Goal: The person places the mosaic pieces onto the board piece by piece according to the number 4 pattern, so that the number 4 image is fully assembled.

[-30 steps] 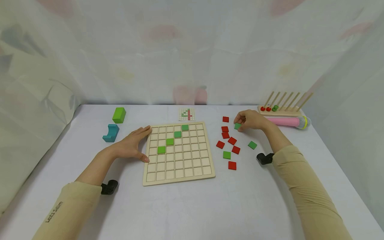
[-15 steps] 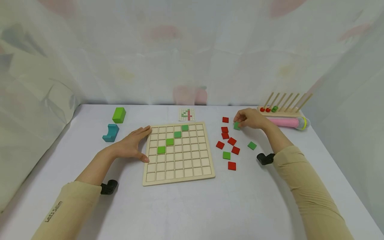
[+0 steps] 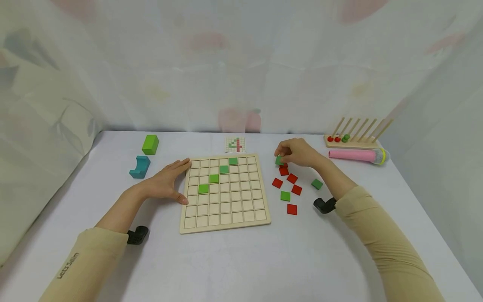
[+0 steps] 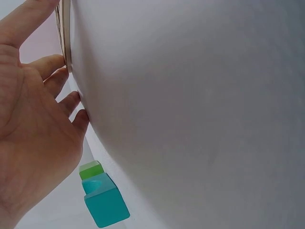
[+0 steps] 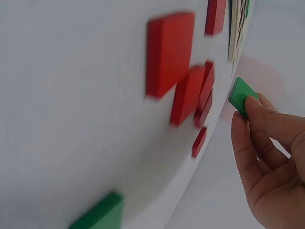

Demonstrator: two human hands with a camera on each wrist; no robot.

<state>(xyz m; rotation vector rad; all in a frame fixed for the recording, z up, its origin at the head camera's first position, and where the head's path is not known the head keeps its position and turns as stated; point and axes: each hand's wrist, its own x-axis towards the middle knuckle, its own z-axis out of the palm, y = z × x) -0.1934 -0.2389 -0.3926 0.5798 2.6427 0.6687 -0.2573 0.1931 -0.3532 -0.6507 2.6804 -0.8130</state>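
Note:
My right hand [image 3: 299, 152] pinches a green square tile [image 5: 242, 95] between thumb and fingers, above the loose red tiles [image 3: 292, 178] right of the board. At the left edge of the wooden grid board [image 3: 225, 228], my left hand [image 3: 164, 182] rests with thumb and fingers spread against the rim. Several green tiles, one of them a light green tile [image 3: 203, 188], sit in the board's cells in a diagonal line. Two more loose tiles lie right of the board: a green tile [image 3: 317, 183] and a lighter green tile [image 3: 285, 196].
Behind the board lies a small pattern card [image 3: 235, 144]. A green block [image 3: 150, 144] and a teal curved block [image 3: 140, 167] stand at the left. At the back right are a pegged bead rack [image 3: 352, 142] and a pink toy microphone [image 3: 352, 155].
My right hand has lifted the green tile from the table and carried it left, toward the board. My left hand has stayed at the board's edge.

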